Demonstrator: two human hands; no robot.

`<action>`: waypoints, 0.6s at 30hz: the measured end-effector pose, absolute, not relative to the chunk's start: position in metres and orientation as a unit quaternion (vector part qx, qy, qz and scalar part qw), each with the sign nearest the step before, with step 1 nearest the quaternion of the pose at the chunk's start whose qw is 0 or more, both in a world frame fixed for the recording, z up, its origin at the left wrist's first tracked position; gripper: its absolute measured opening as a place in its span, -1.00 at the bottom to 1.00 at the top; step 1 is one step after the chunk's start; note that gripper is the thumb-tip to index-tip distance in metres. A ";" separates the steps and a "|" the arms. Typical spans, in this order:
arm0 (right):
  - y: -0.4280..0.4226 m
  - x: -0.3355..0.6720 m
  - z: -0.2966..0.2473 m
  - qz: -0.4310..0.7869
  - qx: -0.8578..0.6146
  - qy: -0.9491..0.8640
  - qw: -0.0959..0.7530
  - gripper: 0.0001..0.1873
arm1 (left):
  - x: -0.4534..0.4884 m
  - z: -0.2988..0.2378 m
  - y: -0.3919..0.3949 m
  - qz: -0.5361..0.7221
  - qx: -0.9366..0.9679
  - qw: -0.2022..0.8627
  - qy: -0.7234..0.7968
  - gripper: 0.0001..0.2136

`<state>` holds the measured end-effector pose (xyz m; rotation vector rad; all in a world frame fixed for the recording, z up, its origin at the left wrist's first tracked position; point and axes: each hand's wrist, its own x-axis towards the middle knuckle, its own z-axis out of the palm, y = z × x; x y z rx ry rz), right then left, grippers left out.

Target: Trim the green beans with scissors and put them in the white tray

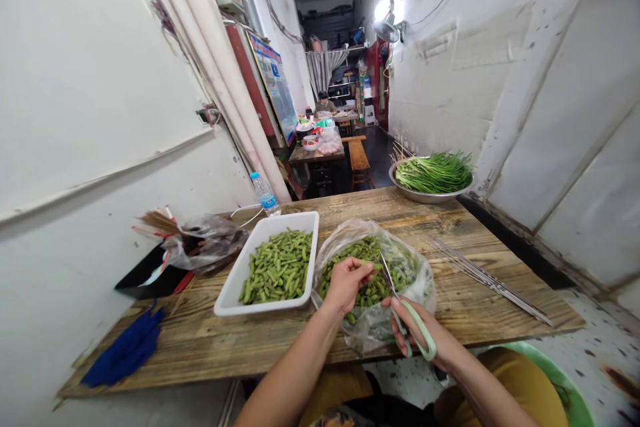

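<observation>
Now, two hands work over one plastic bag (420,287): the left hand (345,283) pinches a single green bean (373,267) between its fingers, and the right hand (420,333) closes around green-handled scissors (413,330), blades just beside that bean. One white tray (260,310) of beans sits left; one steel bowl (430,197) of chives, far right.

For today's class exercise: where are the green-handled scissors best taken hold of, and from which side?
Take the grip on the scissors' green handles, coming from the near side, as the right hand does. The steel blades point away over the plastic bag, so the handles stick out towards the person.
</observation>
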<state>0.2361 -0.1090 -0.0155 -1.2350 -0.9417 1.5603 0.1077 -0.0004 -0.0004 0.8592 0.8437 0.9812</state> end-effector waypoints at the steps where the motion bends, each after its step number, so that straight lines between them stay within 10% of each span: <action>1: -0.109 0.236 -0.016 0.630 -0.500 -0.380 0.456 -0.55 | 0.109 -0.001 -0.002 0.443 0.386 0.715 0.380 -0.69; 9: -0.104 0.238 -0.023 0.609 -0.531 -0.403 0.430 -0.55 | 0.097 -0.008 0.001 0.457 0.425 0.662 0.415 -0.73; 15: -0.108 0.249 -0.027 0.611 -0.535 -0.404 0.421 -0.48 | 0.027 0.010 0.042 0.472 0.635 0.113 0.602 -0.81; 18: -0.109 0.252 -0.031 0.615 -0.526 -0.402 0.429 -0.49 | 0.026 0.011 0.049 0.387 0.709 0.031 0.588 -0.74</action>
